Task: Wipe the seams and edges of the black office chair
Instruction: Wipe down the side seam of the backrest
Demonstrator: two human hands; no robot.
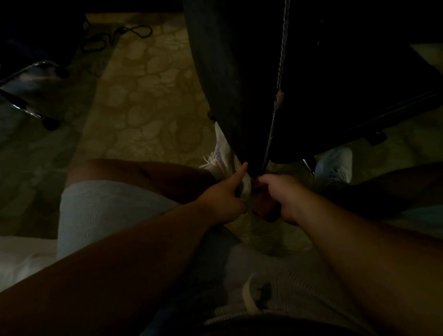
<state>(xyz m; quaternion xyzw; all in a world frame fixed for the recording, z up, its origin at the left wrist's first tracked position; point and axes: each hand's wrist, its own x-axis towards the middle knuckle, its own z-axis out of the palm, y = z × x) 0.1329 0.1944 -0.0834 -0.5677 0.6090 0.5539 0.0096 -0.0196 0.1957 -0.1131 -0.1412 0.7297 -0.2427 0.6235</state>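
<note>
The black office chair (313, 62) stands close in front of me, and a pale stitched seam (283, 60) runs down its back to the lower end. My left hand (223, 200) has its index finger stretched out, with the tip touching the chair's lower edge. Its other fingers are curled round something pale, apparently a cloth (245, 188). My right hand (281, 197) is curled tight at the bottom of the seam and grips the chair's lower edge. The dim light hides what lies under its palm.
A second chair's chrome star base (12, 91) with castors stands at the left. A black cable (119, 36) lies on the patterned floor (139, 99). My knees in pale shorts and my white shoes (220, 154) flank the chair. A white cushion (3, 262) is at lower left.
</note>
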